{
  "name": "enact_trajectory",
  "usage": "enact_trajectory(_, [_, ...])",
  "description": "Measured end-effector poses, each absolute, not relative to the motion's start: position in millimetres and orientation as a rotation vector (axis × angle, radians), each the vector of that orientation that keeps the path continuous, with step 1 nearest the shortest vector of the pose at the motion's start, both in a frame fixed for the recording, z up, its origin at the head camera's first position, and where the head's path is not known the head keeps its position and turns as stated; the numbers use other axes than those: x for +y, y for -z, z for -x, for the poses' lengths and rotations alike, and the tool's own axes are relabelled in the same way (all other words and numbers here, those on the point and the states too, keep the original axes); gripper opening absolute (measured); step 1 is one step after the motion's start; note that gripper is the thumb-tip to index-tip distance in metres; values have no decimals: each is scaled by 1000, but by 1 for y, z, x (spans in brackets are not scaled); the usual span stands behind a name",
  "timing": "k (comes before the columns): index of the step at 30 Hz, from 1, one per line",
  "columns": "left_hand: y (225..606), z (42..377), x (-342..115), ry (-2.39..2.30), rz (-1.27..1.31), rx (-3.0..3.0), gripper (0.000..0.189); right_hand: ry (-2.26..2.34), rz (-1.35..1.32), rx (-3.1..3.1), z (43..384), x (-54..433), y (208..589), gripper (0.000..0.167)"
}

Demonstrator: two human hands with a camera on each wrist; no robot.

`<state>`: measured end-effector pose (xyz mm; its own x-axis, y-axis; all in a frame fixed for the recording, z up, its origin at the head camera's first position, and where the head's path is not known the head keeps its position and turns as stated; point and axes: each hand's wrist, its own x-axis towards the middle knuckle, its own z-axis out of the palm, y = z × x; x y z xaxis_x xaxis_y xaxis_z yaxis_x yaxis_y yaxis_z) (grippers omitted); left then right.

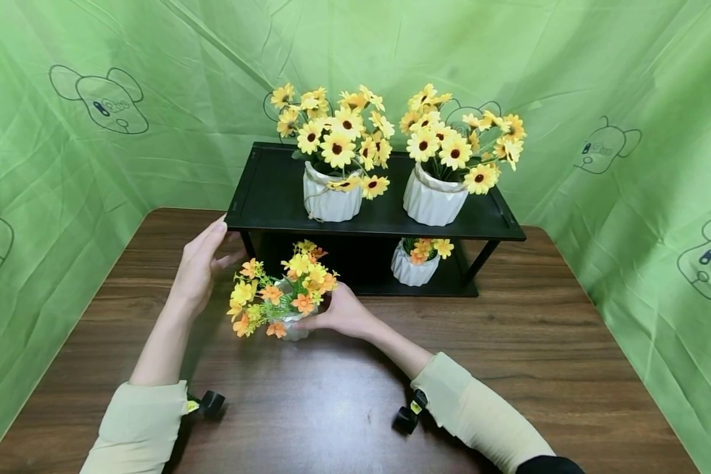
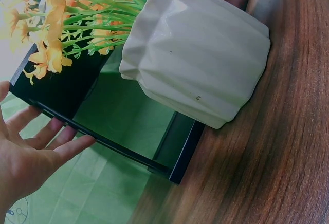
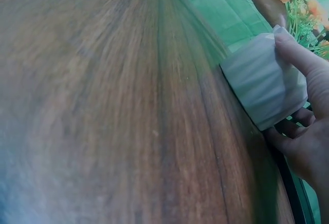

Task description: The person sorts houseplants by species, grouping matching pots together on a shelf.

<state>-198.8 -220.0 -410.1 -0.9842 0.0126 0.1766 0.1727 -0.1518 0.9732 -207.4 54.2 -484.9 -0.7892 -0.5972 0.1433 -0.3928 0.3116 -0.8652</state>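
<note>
My right hand (image 1: 346, 313) grips a small white fluted pot (image 2: 200, 54) at its side, thumb near the rim. Yellow and orange artificial flowers (image 1: 302, 280) fill this pot, which is at the front of the shelf's left half. In the right wrist view, the thumb and fingers lie on either side of the pot (image 3: 264, 80). At the left end of a black two-tier shelf (image 1: 385, 227), my left hand (image 1: 195, 266) touches the upper corner. Its fairly straight fingers (image 2: 69, 147) rest along the thin black side post (image 2: 113, 145).
Two white pots (image 1: 334, 197) with yellow daisies stand on the upper tier. Another white pot (image 1: 416, 266) with yellow and orange flowers sits on the lower tier, right side. Brown wooden table (image 1: 539, 368) lies beneath, and green cloth (image 1: 201, 158) surrounds it.
</note>
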Motion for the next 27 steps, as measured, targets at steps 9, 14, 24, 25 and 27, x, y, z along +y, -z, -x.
enact_trajectory(9, [411, 198, -220, 2305, 219, -1964, 53, 1468, 893, 2406, 208, 55, 486, 79])
enact_trajectory(14, [411, 198, -219, 2317, 221, -1945, 52, 1482, 917, 2404, 207, 60, 485, 80])
enact_trajectory(24, [410, 198, -220, 2277, 230, -1975, 51, 1503, 906, 2446, 212, 72, 477, 77])
enact_trajectory(25, [410, 198, -220, 2277, 233, -1972, 51, 1503, 905, 2453, 213, 73, 477, 77])
enact_trajectory(27, [410, 199, -220, 2283, 239, -1963, 51, 1505, 903, 2461, 215, 74, 477, 77])
